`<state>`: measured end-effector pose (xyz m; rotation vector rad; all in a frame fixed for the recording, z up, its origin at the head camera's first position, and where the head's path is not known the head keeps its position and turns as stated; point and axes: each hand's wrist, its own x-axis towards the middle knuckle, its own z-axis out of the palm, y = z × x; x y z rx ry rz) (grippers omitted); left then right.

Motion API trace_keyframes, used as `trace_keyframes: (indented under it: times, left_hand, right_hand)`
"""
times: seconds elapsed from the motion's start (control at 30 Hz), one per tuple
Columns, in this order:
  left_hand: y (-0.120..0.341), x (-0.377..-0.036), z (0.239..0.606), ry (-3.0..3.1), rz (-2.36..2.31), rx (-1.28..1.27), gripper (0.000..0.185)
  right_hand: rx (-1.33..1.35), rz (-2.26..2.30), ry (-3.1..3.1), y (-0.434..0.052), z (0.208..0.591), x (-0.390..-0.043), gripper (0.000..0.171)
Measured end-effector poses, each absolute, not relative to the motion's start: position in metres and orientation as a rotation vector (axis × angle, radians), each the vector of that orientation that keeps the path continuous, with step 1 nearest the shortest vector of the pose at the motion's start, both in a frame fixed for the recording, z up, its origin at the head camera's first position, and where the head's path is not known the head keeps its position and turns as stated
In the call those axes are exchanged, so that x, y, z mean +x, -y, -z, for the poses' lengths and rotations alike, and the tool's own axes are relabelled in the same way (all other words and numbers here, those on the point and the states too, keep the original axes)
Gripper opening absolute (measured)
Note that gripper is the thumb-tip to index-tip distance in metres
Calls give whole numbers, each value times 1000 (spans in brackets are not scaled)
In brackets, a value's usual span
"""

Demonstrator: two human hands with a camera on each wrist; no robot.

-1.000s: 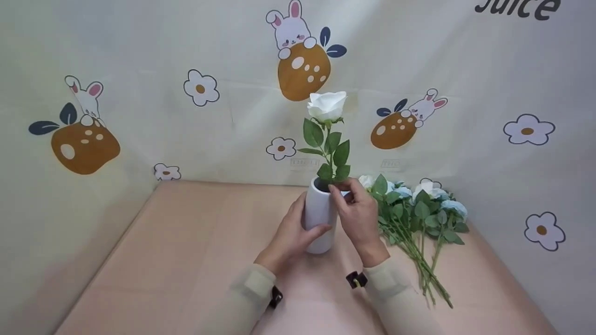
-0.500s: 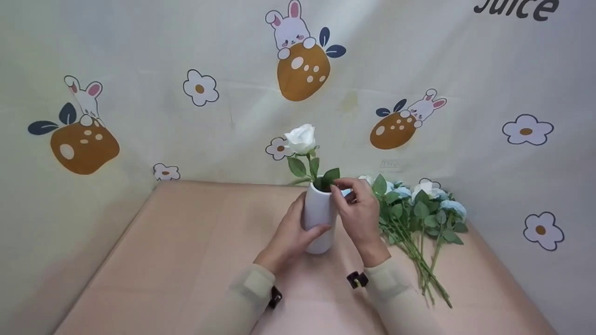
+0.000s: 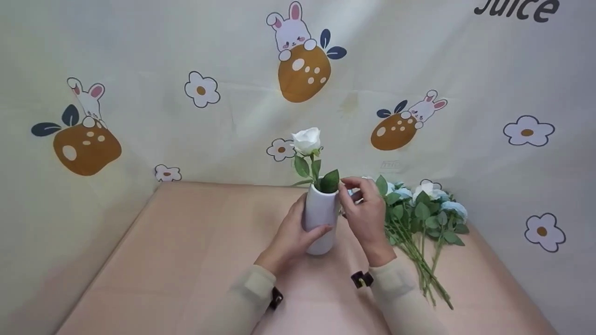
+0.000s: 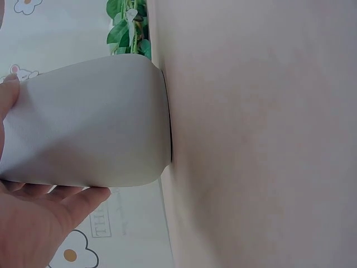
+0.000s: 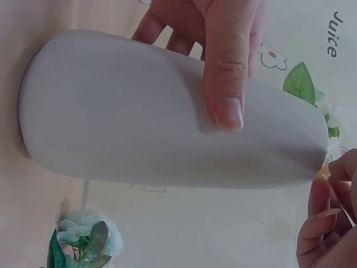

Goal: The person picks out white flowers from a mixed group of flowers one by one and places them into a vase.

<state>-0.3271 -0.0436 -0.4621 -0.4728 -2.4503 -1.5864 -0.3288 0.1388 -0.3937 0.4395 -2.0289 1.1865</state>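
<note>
Grasping vase (image 3: 321, 218) holding white rose (image 3: 307, 142), upright on bench (image 3: 186, 242), left of flower pile (image 3: 421, 211), with left grip (image 3: 291, 234).
Poising right grip (image 3: 367, 218) beside rim (image 3: 323, 192), pinching or not unclear; likely best bracing vase, easing leaves (image 3: 330, 180) inside slowly.

The person wears long, pale cream sleeves (image 3: 228, 304). A small black box (image 3: 275, 298) sits by the left cuff (image 3: 260, 277), and another box (image 3: 362, 279), with a yellowish bit, by the right cuff (image 3: 387, 274).

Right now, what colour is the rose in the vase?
The rose is white; the head view shows it best.
</note>
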Motion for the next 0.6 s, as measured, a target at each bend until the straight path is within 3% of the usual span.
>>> trace_keyframes:
  times: [0.6]
  left_hand:
    - [45, -328, 464, 2408, 1638, -504, 105]
  right_hand:
    - [368, -1085, 2092, -172, 407, -334, 14]
